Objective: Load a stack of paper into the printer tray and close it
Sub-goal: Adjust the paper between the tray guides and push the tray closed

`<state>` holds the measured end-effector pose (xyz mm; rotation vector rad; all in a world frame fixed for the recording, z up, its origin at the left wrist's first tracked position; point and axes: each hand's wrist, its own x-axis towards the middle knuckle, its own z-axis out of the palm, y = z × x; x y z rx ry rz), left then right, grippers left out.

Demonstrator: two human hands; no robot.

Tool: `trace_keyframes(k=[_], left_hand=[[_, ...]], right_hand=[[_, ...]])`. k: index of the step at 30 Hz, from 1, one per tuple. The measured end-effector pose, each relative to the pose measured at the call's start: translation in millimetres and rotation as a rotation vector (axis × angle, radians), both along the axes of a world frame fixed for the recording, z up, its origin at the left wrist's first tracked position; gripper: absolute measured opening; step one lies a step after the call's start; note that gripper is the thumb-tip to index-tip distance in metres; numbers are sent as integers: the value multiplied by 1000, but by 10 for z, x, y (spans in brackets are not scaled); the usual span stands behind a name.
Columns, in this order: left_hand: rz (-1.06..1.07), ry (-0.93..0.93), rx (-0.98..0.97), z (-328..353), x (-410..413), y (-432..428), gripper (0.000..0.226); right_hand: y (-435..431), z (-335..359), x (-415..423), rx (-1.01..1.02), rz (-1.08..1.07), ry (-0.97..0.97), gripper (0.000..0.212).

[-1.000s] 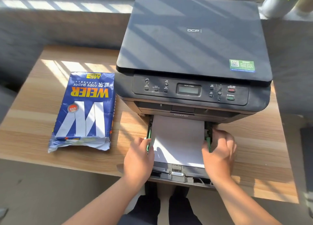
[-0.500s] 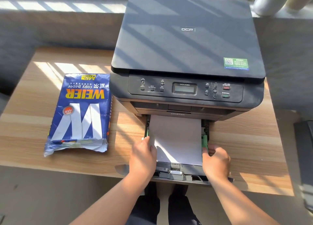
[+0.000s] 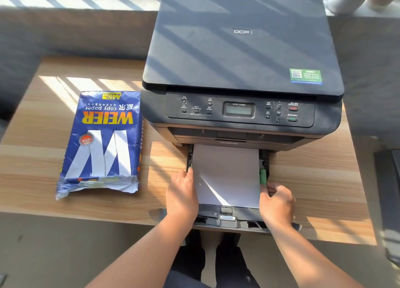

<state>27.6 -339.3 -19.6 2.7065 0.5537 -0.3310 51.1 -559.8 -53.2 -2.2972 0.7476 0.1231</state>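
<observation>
Fingers (image 3: 188, 174) of both hands flank the paper stack (image 3: 227, 175) edges.

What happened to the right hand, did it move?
Yes. The right hand slid back toward the person, off the green guide it covered, away from the printer.

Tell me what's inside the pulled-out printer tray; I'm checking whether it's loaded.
A stack of white paper lies in the tray, between green side guides. Its far end is hidden under the printer; the tray floor beneath is covered.
</observation>
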Motion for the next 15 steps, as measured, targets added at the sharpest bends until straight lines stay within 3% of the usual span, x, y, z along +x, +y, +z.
trace_keyframes(k=[15], left_hand=[[-23, -36, 24, -83, 4, 27, 59]], right_hand=[[-5, -51, 2, -26, 17, -26, 16]])
